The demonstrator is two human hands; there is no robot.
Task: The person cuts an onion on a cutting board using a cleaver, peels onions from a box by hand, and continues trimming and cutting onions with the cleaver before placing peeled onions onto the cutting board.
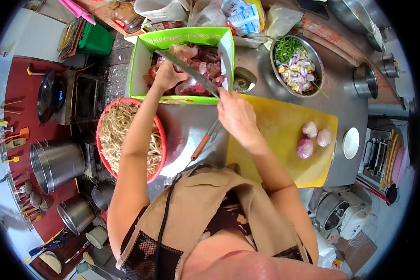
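My right hand (238, 116) grips a kitchen knife (189, 70) whose long blade points up and left across the box. My left hand (169, 77) is over the green-and-white cardboard box (186, 32), its fingers curled and partly hidden behind the blade; what they hold cannot be made out. Reddish onions and papery skins (212, 70) fill the box. Beneath my right forearm lies a yellow cutting board (275, 121). On its right side sit three peeled purple onions (305, 148). A wooden-handled tool (200, 147) lies on the metal table near my apron.
A red basket (162, 144) of pale dried strips stands beside my left arm. Back right is a metal bowl (319, 60) of cut onion, garlic pieces and greens. A white bowl (351, 143) stands at the table's right edge. Steel pots (58, 163) are at far left.
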